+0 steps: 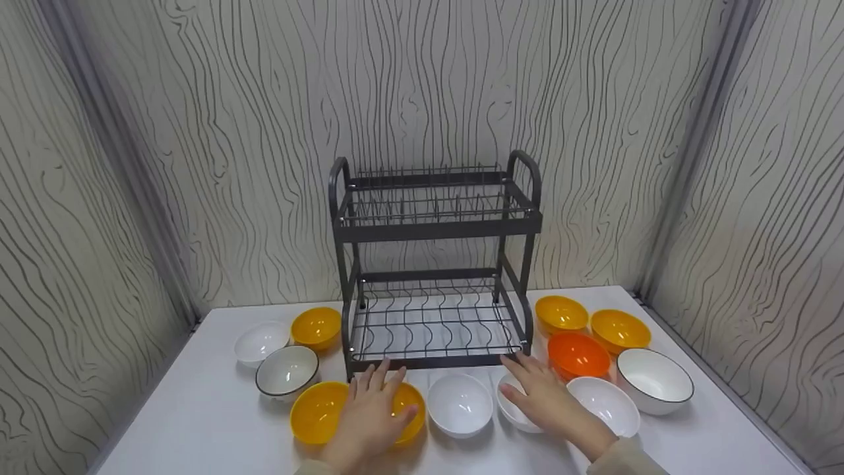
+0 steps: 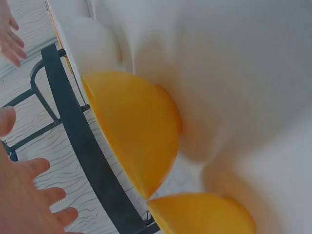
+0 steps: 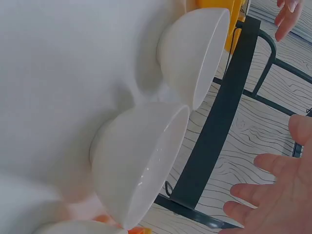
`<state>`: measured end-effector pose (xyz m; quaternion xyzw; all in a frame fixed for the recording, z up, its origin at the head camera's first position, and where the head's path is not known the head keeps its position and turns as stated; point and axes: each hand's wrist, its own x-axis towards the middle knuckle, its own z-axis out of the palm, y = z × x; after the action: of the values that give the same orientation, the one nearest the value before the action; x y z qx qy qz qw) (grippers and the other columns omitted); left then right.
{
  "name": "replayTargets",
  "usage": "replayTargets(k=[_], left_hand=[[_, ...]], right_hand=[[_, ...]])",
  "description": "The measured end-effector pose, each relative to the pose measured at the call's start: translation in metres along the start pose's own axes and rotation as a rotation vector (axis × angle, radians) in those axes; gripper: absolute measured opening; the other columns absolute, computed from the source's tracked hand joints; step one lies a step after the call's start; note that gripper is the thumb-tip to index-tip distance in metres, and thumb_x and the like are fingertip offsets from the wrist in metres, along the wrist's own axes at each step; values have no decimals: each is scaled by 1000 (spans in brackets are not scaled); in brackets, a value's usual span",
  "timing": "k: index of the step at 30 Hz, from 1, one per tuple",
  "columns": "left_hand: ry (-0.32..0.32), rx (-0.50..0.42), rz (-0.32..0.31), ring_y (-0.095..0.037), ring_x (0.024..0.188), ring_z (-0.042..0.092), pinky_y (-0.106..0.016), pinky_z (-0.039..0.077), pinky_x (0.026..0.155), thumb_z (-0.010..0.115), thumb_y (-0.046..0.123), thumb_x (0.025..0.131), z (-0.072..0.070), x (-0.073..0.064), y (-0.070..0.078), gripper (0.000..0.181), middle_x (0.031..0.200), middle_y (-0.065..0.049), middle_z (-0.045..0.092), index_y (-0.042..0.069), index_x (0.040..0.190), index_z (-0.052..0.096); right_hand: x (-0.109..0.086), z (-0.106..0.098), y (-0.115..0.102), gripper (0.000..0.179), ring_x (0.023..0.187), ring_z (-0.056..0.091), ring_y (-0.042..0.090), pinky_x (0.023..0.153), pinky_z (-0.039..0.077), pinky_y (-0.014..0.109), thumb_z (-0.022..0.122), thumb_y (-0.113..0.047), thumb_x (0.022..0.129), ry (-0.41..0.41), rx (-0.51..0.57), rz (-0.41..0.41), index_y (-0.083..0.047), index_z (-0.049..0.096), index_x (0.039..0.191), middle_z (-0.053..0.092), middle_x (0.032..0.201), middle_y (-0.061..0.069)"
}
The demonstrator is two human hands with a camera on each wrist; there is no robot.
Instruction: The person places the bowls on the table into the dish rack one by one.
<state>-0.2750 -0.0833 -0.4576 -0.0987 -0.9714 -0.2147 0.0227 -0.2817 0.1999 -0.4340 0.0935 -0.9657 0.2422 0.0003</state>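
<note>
My left hand [image 1: 372, 412] hovers, fingers spread, over two yellow bowls in the front row, a left one [image 1: 315, 415] and a right one [image 1: 411, 404] partly hidden by the hand. Over a white bowl [image 1: 513, 414] to the right, my right hand [image 1: 544, 399] is held out with straight fingers and covers part of it. Between the hands stands another white bowl [image 1: 460, 406]. The left wrist view has the yellow bowl [image 2: 139, 126] beside the fingers. In the right wrist view, a white bowl [image 3: 139, 158] stands apart from the outstretched fingers. Neither hand holds anything.
A black two-tier dish rack [image 1: 438, 229] stands behind the front row. At left are a clear-white bowl [image 1: 262, 343], a dark-rimmed bowl [image 1: 287, 373] and a yellow bowl [image 1: 317, 328]. At right, an orange bowl [image 1: 579, 356] sits among several yellow and white bowls. Patterned walls enclose the table [image 1: 191, 415].
</note>
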Motion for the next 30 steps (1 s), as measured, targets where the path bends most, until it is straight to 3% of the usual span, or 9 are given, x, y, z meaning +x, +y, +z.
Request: replayTargets(k=[5, 13, 20, 26, 30], left_hand=[[-16, 0, 39, -38, 140, 20, -60, 12, 113, 49, 60, 85, 13, -1, 8, 67, 154, -11, 22, 23, 140, 41], [-109, -24, 4, -35, 141, 19, -59, 14, 113, 55, 60, 82, 30, -1, 24, 68, 154, -6, 22, 27, 139, 41], [-58, 23, 96, -34, 139, 25, -58, 26, 109, 64, 52, 78, 43, -6, 35, 69, 152, -5, 28, 25, 138, 43], [-85, 66, 106, -31, 138, 28, -54, 28, 110, 70, 41, 76, 49, -8, 46, 68, 152, -3, 28, 29, 137, 43], [-49, 205, 195, -27, 136, 33, -47, 34, 109, 68, 36, 79, 55, -10, 48, 63, 151, -2, 31, 29, 136, 44]], right_hand=[[-4, 13, -4, 61, 136, 25, 44, 107, 17, 67, 50, -51, 89, -2, 41, -12, -16, 42, 139, 31, 148, 19], [-11, 29, -12, 63, 135, 24, 46, 106, 20, 67, 47, -50, 91, -17, 169, -38, -14, 37, 142, 29, 148, 22], [-20, 40, -17, 67, 134, 20, 51, 101, 20, 72, 43, -52, 92, -92, 299, -34, -14, 30, 145, 24, 148, 26], [-25, 48, -16, 67, 134, 16, 53, 100, 19, 73, 42, -52, 92, -162, 385, 8, -13, 29, 145, 21, 149, 28], [-27, 54, -14, 68, 133, 13, 55, 100, 16, 74, 41, -52, 93, -206, 430, 24, -10, 29, 145, 19, 148, 31]])
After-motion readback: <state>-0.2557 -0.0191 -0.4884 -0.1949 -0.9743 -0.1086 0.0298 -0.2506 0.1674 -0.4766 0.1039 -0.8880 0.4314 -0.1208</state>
